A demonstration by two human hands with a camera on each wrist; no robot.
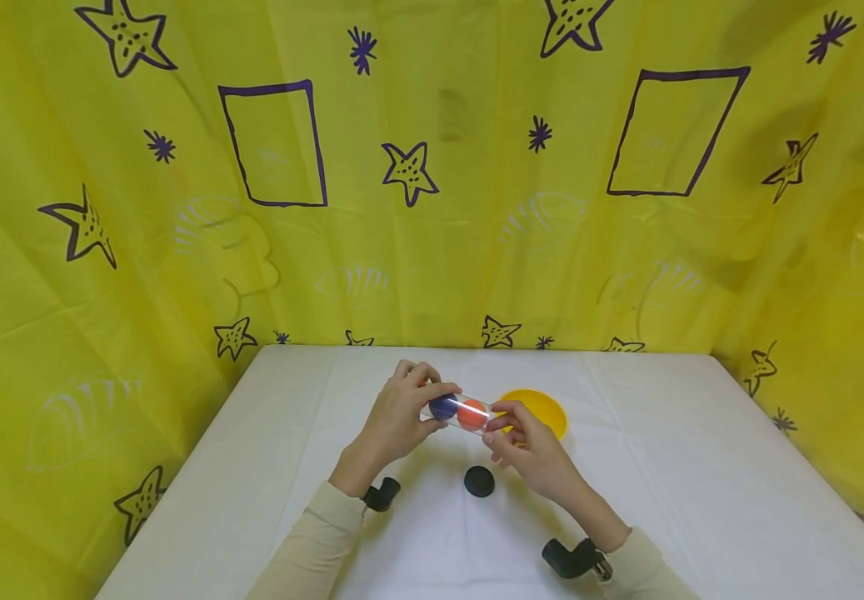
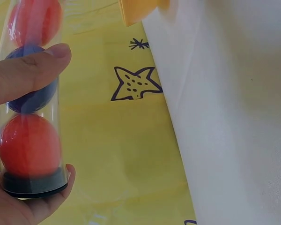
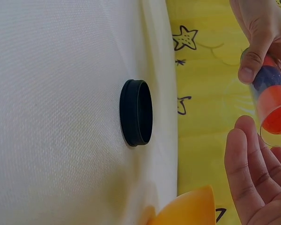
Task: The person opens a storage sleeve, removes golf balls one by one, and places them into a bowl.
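Clear tube (image 1: pixel 460 412) is held above the counter (image 1: pixel 664 467), mid-frame in head view, just in front of the bowl (image 1: pixel 544 407). Long axis runs roughly left-right across the person, lying near level w/ a slight tilt down toward the right side. Closed end, w/ a black cap (image 2: pixel 35 183) on it, sits in the left hand (image 1: pixel 402 412); open end points at the right hand (image 1: pixel 529 450). Inside, in a row along the axis: red ball (image 2: pixel 29 144) against the capped end, blue ball (image 2: pixel 33 89) in the middle, another red ball (image 2: pixel 35 21) toward the open end. Left grip: thumb and fingers curled round the tube's capped half, thumb across the blue ball's spot, a fingertip under the cap. Right grip: fingers loosely bent at the open mouth, fingertips at or touching the rim; can't tell whether they actually pinch it. Around: yellow bowl just beyond the right hand, partly hidden by it. A loose black lid (image 1: pixel 480 481) lies on the counter below the tube, between the two forearms, well apart from the tube, nearer the right wrist. White cloth covers the counter; yellow backdrop (image 1: pixel 432 167) w/ stars and rectangles stands behind and at both sides. Black wrist mounts (image 1: pixel 382 495) show on both cream sleeves. Between the tube's mouth and the bowl only the right hand's fingers intervene.
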